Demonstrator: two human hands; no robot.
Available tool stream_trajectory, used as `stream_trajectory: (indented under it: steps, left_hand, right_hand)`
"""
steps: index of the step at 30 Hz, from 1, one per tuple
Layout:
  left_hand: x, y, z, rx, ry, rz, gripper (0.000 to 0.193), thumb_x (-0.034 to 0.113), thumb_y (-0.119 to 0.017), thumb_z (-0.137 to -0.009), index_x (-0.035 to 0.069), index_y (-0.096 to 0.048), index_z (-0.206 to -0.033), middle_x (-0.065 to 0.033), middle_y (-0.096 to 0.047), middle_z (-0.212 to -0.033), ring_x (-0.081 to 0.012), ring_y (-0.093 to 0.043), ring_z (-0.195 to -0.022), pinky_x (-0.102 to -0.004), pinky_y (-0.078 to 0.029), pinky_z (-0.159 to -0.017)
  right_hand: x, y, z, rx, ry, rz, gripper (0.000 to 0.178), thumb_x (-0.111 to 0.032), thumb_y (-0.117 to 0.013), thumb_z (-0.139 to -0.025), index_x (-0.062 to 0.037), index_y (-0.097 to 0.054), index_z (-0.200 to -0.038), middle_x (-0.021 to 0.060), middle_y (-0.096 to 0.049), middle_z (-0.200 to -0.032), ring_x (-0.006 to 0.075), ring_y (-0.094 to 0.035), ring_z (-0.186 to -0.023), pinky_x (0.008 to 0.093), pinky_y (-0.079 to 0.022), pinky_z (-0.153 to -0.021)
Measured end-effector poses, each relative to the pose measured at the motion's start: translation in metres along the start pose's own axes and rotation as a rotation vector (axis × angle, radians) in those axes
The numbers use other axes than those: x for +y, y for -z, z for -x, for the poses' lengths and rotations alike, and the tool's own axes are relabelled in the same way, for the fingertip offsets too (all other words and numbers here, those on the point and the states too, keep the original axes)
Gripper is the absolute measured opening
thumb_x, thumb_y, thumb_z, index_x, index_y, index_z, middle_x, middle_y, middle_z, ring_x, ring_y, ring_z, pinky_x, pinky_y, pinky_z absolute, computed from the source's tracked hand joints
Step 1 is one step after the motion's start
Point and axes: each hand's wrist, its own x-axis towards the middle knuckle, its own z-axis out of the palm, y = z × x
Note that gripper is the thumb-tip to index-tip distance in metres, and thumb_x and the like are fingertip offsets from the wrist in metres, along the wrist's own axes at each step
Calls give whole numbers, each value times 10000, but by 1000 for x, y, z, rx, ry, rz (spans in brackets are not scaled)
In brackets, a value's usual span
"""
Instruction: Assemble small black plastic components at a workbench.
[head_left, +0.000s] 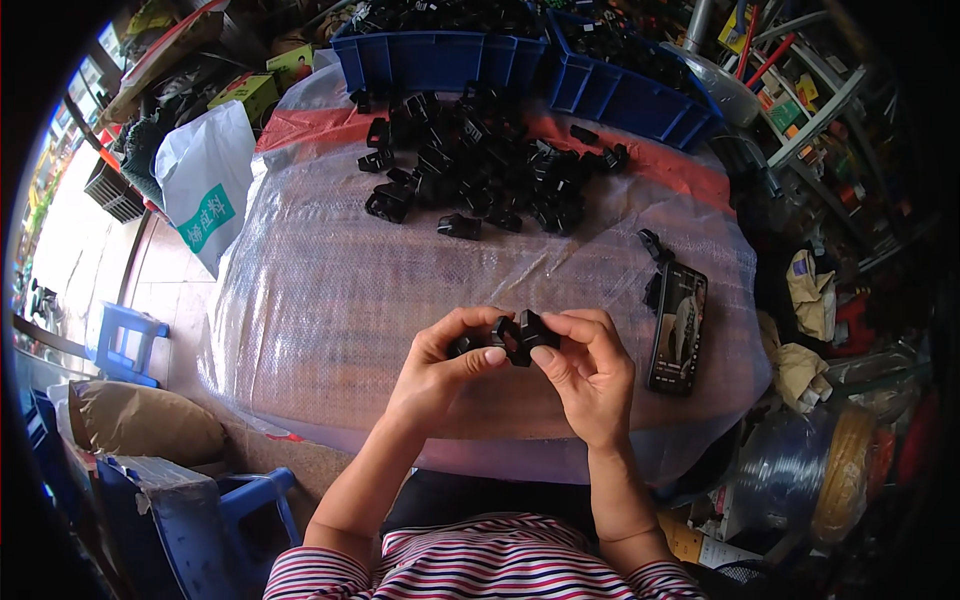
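Note:
Over the near middle of the table, my left hand (440,362) grips a small black plastic part (510,341) between thumb and fingers. Another black plastic piece (533,328) is pinched in my right hand (592,368), and the two pieces touch or nearly touch. Fingers hide much of both, so I cannot tell whether they are joined. Beyond my hands lies a heap of similar black plastic parts (470,150) on the plastic-covered table (300,290). To the right of my right hand, a phone (679,328) with a lit screen leans near a few loose black pieces (653,246).
Two blue bins (440,62) (632,95) of black parts stand along the far edge. A white bag (208,180) hangs over the far left side. Blue stools (128,340) are on the floor at left. Wire coils (845,470) and a metal rack (820,115) crowd the right.

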Motion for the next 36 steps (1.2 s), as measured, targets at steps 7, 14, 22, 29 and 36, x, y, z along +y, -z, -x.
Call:
stream_trajectory:
  steps: [7,14,22,29,36]
  left_hand:
    - [2,-2,0,11,-23,-114,347,128,-680,-818,19,-579,-1132,-21,-613,-989,-109,-551,-925,-249,-433,-855]
    - [1,-5,0,6,-112,-219,509,262,-654,-841,-26,-487,-1226,-145,-585,-1141,-215,-547,-1067,-324,-410,-944]
    - [1,-4,1,147,-120,-26,335,153,-630,-856,15,-574,-1156,-53,-627,-1018,-131,-557,-960,-254,-429,-850]
    - [11,9,1,311,-288,150,239,83,-597,-836,-12,-594,-1056,-67,-613,-974,-124,-544,-920,-245,-403,-836]
    - [9,26,-10,210,-294,597,262,-2,-567,-731,71,-503,-975,-111,-573,-1047,-200,-576,-893,-422,-447,-891]
  right_hand:
    - [6,-8,1,-25,138,189,255,8,-705,-757,-12,-610,-993,81,-544,-970,158,-574,-838,247,-479,-704]
    - [9,-18,-2,5,366,447,350,9,-763,-660,-62,-625,-974,85,-565,-906,231,-571,-820,314,-479,-699]
    - [9,-26,-15,-114,63,47,311,-43,-728,-749,-26,-582,-1024,57,-565,-929,168,-567,-891,292,-487,-785]
    - [23,-46,-52,-377,-85,-114,282,-62,-697,-805,-24,-571,-1054,23,-548,-946,55,-540,-810,214,-482,-743]
    - [71,-60,-128,-257,458,766,277,-47,-663,-730,-76,-595,-997,110,-608,-951,283,-542,-854,352,-453,-788]
